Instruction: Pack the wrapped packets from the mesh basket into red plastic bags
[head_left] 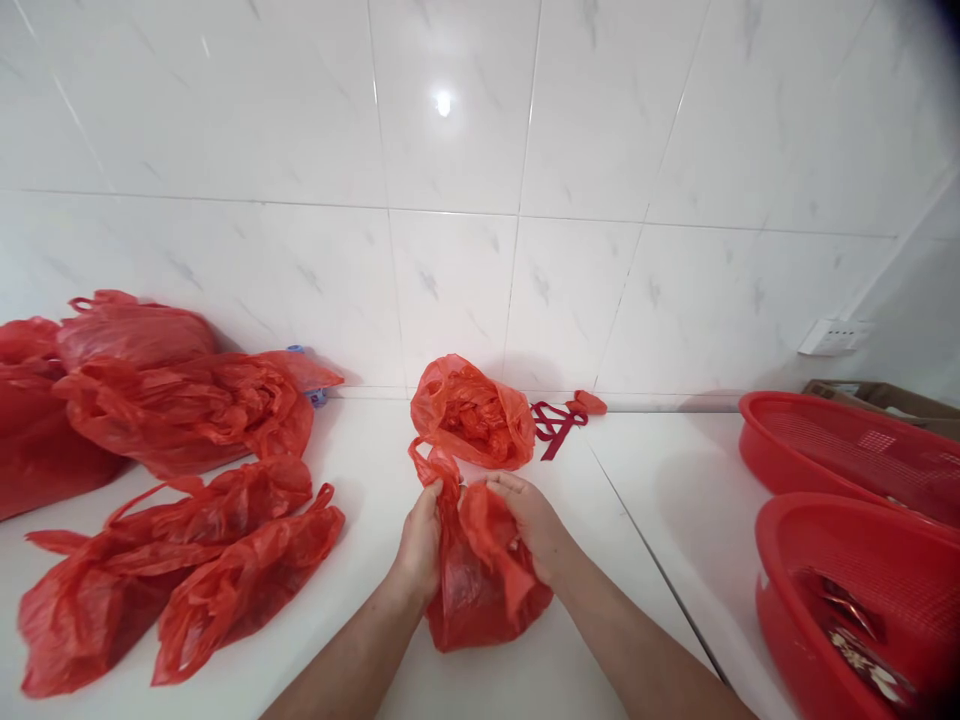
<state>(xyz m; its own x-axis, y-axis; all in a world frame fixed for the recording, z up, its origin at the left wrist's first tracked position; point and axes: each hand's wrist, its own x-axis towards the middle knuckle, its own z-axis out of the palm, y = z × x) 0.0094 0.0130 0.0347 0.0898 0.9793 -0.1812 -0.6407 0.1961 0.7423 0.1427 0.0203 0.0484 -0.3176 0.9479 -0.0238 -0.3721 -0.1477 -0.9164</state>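
In the head view a filled red plastic bag (480,600) stands on the white table between my hands. My left hand (421,540) is closed on its left side, with a bag handle sticking up above the thumb. My right hand (529,520) grips the upper right part of the same bag, its fingers partly hidden by the plastic. What the bag contains is hidden. Just behind it lies another crumpled red plastic bag (472,410), close to the wall.
Several red bags (187,400) are piled at the left, with more filled bags (247,580) in front. Dark red ribbon (553,425) lies near the wall. Two red plastic baskets (780,570) stand at the right, near a wall socket (836,337). A seam crosses the white table (637,480).
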